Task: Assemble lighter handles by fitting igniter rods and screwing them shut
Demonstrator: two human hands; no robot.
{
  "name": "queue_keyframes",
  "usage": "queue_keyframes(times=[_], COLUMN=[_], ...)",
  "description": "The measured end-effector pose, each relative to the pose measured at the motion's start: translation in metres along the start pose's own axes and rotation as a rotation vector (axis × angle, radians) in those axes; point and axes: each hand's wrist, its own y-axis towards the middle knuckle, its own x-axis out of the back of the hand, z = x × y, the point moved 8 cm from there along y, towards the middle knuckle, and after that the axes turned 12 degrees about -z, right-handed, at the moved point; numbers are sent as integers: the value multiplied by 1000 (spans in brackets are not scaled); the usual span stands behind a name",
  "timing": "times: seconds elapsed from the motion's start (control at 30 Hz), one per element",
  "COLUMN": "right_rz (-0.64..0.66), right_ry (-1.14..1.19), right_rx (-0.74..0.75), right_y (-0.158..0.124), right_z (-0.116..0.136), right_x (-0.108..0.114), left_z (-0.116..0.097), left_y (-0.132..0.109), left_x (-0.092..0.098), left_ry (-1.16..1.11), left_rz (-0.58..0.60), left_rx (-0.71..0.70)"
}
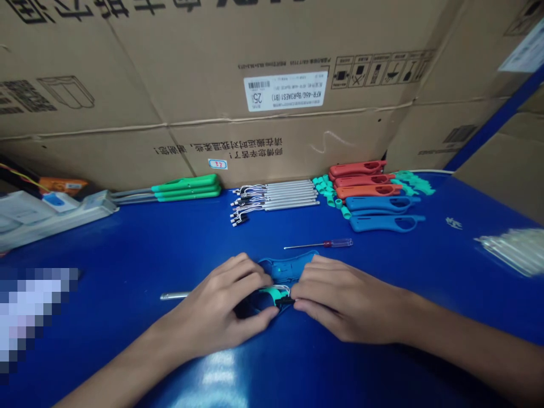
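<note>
My left hand [232, 303] is closed round a blue lighter casing half with a teal collar [276, 293] in it. A silver metal tube [175, 295] sticks out to the left from under that hand. My right hand [340, 300] pinches a small black part [285, 302] on thin white wires [278, 287], at the casing's right end. My left thumb touches near the same black part. Just behind, another blue casing half [287, 268] lies with its hollow side up, partly hidden by both hands. A screwdriver [338, 243] with a clear red handle lies beyond it.
Along the back lie green-handled lighters [187, 188], silver tubes with wires [289, 195], teal collars [325, 190], and red, orange and blue casings [385, 222]. A power strip [63, 218] is at left, clear-wrapped sticks [516, 249] at right. A cardboard wall [191, 73] stands behind.
</note>
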Motion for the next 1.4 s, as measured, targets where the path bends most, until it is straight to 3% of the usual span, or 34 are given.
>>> queue_keyframes(times=[0.7,1.1,1.4], right_rz=[-27,-1,-21], right_ry=[-11,-51,-64], right_rx=[-31,-6,12], right_y=[0,1,0], right_z=[-4,-4,-5], right_x=[2,0,1], left_z=[-3,-7,-5], left_y=[3,1,3], left_x=[0,2,0], left_ry=[23,140,116], left_rz=[-43,-73,-38], left_rx=[18,-50,-39])
